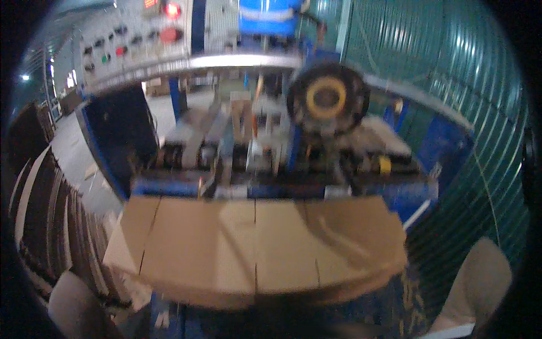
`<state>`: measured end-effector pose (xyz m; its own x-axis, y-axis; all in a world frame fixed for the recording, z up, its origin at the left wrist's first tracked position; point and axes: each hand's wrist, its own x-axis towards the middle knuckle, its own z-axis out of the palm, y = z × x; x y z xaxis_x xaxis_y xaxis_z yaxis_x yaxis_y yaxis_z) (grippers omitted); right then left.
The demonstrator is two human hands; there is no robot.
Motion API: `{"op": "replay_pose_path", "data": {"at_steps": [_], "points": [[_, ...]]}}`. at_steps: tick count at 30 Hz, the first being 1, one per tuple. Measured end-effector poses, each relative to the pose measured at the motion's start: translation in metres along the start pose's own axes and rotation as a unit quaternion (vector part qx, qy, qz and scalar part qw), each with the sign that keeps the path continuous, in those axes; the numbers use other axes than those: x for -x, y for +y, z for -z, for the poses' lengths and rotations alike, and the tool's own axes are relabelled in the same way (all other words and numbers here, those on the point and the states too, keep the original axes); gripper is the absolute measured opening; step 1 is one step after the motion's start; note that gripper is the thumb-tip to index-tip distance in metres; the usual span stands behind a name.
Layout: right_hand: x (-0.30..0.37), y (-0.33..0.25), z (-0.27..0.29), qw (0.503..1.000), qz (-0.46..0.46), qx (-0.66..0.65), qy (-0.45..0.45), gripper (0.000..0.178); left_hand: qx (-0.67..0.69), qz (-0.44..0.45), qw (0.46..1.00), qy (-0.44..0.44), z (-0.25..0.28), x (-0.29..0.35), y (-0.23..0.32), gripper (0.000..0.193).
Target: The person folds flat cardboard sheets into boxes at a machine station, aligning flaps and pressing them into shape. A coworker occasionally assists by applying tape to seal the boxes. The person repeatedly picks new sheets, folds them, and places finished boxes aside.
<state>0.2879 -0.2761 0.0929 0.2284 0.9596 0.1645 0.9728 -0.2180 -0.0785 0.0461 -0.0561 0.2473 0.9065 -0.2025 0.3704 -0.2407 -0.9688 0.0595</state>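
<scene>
Cardboard (237,243), flat and creased, lies just before the front bar (282,189) of a blue machine, and the step in hand looks like lining it up there. Only the left sleeve (76,305) and right sleeve (480,277) clearly show, so I cannot tell whether the fingers are apart or clamped; the next move probably calls for an even, square hold.

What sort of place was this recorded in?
Probably a cardboard-box factory or workshop: slotted cardboard blanks lie in front of a blue-framed machine, and a control panel with buttons and knobs stands at upper left.
</scene>
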Motion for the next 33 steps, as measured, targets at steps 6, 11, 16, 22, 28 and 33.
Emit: {"op": "replay_pose_path", "data": {"at_steps": [6,11,16,22,28,33], "points": [[-0.011,-0.003,0.009,1.000,-0.004,0.003,-0.006,0.039,-0.004,0.000,1.000,0.011,0.002,-0.007,-0.005,0.060],[0.006,-0.011,0.006,0.999,-0.018,-0.034,-0.004,0.039,0.042,0.007,0.999,-0.022,-0.004,-0.002,-0.005,0.063],[0.014,-0.014,0.008,1.000,-0.015,-0.021,-0.007,0.040,0.023,0.018,1.000,-0.003,-0.002,-0.003,-0.001,0.066],[0.011,-0.013,0.013,1.000,-0.005,0.006,-0.014,0.041,-0.013,0.008,0.999,0.032,-0.002,-0.013,0.000,0.069],[0.016,-0.019,0.017,1.000,-0.026,-0.014,-0.007,0.042,0.000,0.027,0.999,0.027,-0.003,-0.002,0.002,0.073],[0.025,-0.026,0.027,0.998,-0.048,-0.024,0.021,0.043,0.014,0.046,0.990,0.136,-0.007,0.031,0.000,0.076]]}}
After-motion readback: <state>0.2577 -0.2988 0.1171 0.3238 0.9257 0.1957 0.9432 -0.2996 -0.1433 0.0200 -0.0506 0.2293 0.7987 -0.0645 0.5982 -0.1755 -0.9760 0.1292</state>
